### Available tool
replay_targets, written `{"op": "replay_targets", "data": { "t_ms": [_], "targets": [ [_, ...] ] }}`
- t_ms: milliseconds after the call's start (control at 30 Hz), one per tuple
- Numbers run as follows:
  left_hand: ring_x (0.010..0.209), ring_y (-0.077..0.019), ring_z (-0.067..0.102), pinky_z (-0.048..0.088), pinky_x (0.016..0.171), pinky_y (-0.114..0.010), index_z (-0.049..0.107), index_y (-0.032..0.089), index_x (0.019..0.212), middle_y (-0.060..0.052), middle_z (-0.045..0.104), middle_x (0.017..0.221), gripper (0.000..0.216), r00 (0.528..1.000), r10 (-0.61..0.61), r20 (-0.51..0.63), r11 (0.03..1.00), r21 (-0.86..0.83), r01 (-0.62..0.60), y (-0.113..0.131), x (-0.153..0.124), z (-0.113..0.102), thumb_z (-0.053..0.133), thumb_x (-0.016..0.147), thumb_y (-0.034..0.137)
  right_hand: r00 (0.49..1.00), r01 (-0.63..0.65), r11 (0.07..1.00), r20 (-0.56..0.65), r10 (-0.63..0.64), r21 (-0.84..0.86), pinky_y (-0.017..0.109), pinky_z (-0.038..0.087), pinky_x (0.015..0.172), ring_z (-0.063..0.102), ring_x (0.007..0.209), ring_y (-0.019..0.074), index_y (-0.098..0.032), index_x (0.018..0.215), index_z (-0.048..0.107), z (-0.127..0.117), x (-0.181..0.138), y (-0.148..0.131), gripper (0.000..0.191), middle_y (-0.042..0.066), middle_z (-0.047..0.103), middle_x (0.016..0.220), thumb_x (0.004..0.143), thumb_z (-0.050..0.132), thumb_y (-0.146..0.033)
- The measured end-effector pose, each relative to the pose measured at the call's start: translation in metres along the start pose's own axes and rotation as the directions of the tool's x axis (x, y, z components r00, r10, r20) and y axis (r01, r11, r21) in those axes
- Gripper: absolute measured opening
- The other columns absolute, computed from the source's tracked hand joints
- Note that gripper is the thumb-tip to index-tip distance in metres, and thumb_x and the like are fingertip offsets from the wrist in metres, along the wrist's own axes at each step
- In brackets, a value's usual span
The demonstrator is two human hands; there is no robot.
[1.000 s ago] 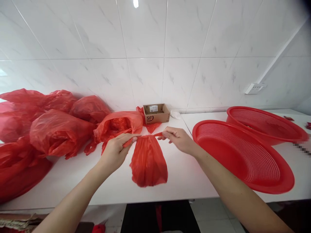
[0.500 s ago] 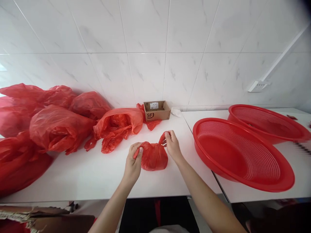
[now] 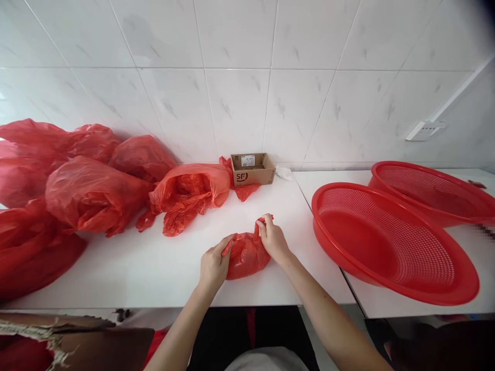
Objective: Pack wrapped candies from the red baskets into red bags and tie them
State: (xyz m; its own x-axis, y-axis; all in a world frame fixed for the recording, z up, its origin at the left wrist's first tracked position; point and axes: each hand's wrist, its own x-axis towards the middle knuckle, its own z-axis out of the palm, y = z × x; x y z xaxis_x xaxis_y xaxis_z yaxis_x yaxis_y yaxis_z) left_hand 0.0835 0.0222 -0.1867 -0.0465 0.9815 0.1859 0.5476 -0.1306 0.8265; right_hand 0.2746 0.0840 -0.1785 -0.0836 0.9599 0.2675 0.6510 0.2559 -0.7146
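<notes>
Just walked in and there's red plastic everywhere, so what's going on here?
A person has both hands on a small red plastic bag lying on the white counter. The left hand grips its left side; the right hand pinches the top. Stuffed red bags sit to the left, two red baskets to the right.

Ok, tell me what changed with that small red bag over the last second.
A second ago the small red bag hung stretched between both hands by its handles; now it sits bunched on the white counter. The left hand and right hand came down and closer together, each gripping the bag. The pile of red bags, cardboard box and red baskets stayed put.
</notes>
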Motion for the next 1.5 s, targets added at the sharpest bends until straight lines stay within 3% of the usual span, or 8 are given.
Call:
{"op": "replay_targets", "data": {
  "t_ms": [267,500,600,700,833,1133,1367,1500],
  "targets": [
    [0.099,-0.0201,0.069,0.054,0.085,-0.029,0.065,0.026,0.122,-0.002,0.073,0.113,0.039,0.997,-0.013,0.077,0.998,-0.067,0.018,0.002,-0.006,-0.006,0.041,0.096,0.042,0.999,0.044,0.998,0.006,-0.044,-0.05,0.026,0.036,0.055,0.056,0.054,0.0168,-0.025,0.095,0.046,-0.014,0.003,0.016,0.025,-0.002,0.06,0.069,0.099,0.029,-0.043],
    [0.091,-0.0217,0.068,0.052,0.08,-0.032,0.066,0.025,0.117,-0.004,0.074,0.104,0.036,1.0,-0.021,0.008,1.0,-0.003,0.021,0.002,-0.006,0.0,0.039,0.096,0.037,0.999,-0.007,0.98,-0.034,0.0,-0.2,0.026,0.033,0.058,0.059,0.066,0.0201,-0.024,0.097,0.052,-0.012,-0.015,-0.003,0.035,0.003,0.062,0.071,0.1,0.026,-0.046],
    [0.091,-0.0196,0.068,0.051,0.08,-0.03,0.065,0.027,0.117,-0.002,0.074,0.103,0.035,1.0,-0.016,0.01,1.0,0.017,0.016,0.001,-0.005,0.003,0.038,0.096,0.034,1.0,-0.016,0.969,0.017,0.02,-0.247,0.026,0.03,0.055,0.058,0.063,0.0192,-0.024,0.1,0.053,-0.006,-0.018,-0.007,0.033,0.002,0.063,0.07,0.1,0.028,-0.045],
    [0.075,-0.0187,0.068,0.05,0.07,-0.029,0.065,0.029,0.116,0.0,0.073,0.085,0.034,0.999,-0.047,0.008,0.997,0.069,0.046,-0.005,-0.004,0.001,0.038,0.095,0.032,0.996,-0.028,0.959,0.071,0.05,-0.282,0.026,0.023,0.051,0.052,0.05,0.0175,-0.024,0.097,0.054,-0.005,-0.015,0.001,0.029,-0.001,0.059,0.059,0.1,0.03,-0.04],
    [0.06,-0.0179,0.061,0.046,0.062,-0.029,0.067,0.03,0.112,0.002,0.069,0.071,0.032,0.997,-0.075,-0.001,0.985,0.155,0.074,-0.014,-0.006,-0.006,0.041,0.093,0.029,0.995,-0.039,0.954,0.081,0.065,-0.296,0.026,0.022,0.051,0.052,0.05,0.0172,-0.024,0.097,0.053,-0.009,-0.011,0.016,0.029,-0.002,0.059,0.06,0.1,0.028,-0.039],
    [0.097,-0.0261,0.058,0.045,0.085,-0.038,0.068,0.023,0.112,-0.01,0.064,0.106,0.034,0.997,0.032,-0.066,0.958,0.286,-0.012,-0.008,0.001,0.01,0.039,0.095,0.028,0.996,-0.058,0.963,0.048,0.074,-0.264,0.026,0.03,0.056,0.058,0.066,0.0175,-0.024,0.097,0.053,0.001,-0.025,0.017,0.035,0.001,0.064,0.076,0.101,0.025,-0.043],
    [0.081,-0.0241,0.062,0.043,0.078,-0.036,0.068,0.025,0.109,-0.006,0.069,0.086,0.03,1.0,0.012,0.0,0.957,0.291,-0.011,-0.008,0.008,0.022,0.042,0.094,0.027,0.997,-0.033,0.968,0.055,0.048,-0.25,0.028,0.024,0.056,0.054,0.061,0.019,-0.024,0.089,0.057,0.016,-0.026,0.021,0.03,0.002,0.064,0.073,0.099,0.033,-0.039],
    [0.08,-0.0239,0.062,0.044,0.079,-0.036,0.071,0.025,0.103,-0.006,0.067,0.081,0.028,0.999,-0.035,0.008,0.981,0.191,0.033,-0.007,0.01,0.019,0.045,0.092,0.031,0.997,-0.061,0.983,0.034,0.068,-0.172,0.028,0.028,0.056,0.055,0.062,0.0182,-0.024,0.083,0.055,0.012,-0.025,0.024,0.029,0.001,0.064,0.072,0.098,0.036,-0.042]
  ]
}}
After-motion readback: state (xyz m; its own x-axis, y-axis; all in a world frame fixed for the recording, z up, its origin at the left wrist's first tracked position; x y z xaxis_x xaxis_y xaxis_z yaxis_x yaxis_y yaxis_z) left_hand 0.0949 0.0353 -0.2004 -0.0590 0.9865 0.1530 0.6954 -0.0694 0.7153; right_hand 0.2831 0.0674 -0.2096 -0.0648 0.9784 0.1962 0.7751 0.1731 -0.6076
